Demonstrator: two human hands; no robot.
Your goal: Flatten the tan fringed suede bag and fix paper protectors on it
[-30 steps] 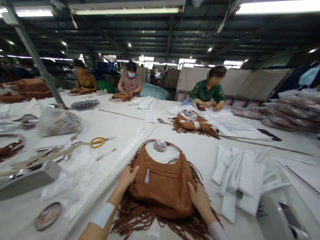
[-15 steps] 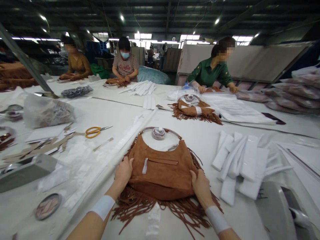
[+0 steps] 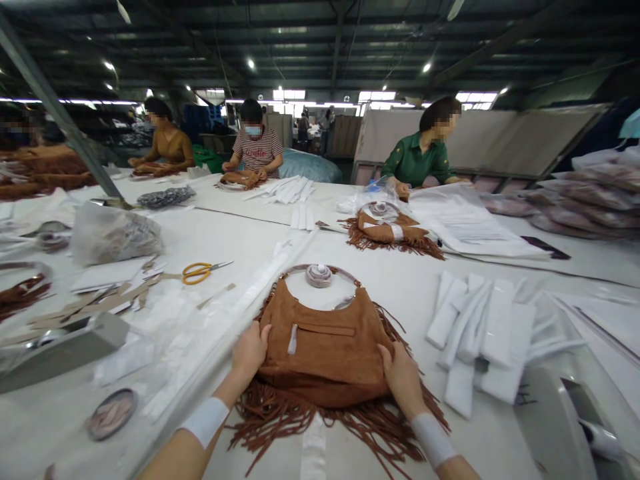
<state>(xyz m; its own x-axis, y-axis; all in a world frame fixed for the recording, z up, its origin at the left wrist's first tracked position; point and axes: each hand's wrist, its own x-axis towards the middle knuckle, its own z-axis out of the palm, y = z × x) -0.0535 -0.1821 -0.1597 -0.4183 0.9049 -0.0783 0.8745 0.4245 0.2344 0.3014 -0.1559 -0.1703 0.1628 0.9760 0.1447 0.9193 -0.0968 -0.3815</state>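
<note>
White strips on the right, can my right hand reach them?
Likely yes: the white strips lie beside the right hand, with nothing bulky between, though it would have to release the brown bag.

Yellow-handled scissors (image 3: 211,267) lie near a filled translucent plastic bag (image 3: 116,235).

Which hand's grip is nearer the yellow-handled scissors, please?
Left: the left grip lies nearer the camera and right of the scissors; the right grip, farther right, across the bag.

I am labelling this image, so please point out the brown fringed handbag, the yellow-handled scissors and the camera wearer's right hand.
Brown fringed handbag (image 3: 323,360): head view, middle of its body.
Yellow-handled scissors (image 3: 211,267): head view, where handles meet blades.
Right hand (image 3: 404,379): head view, back of the hand.
</note>
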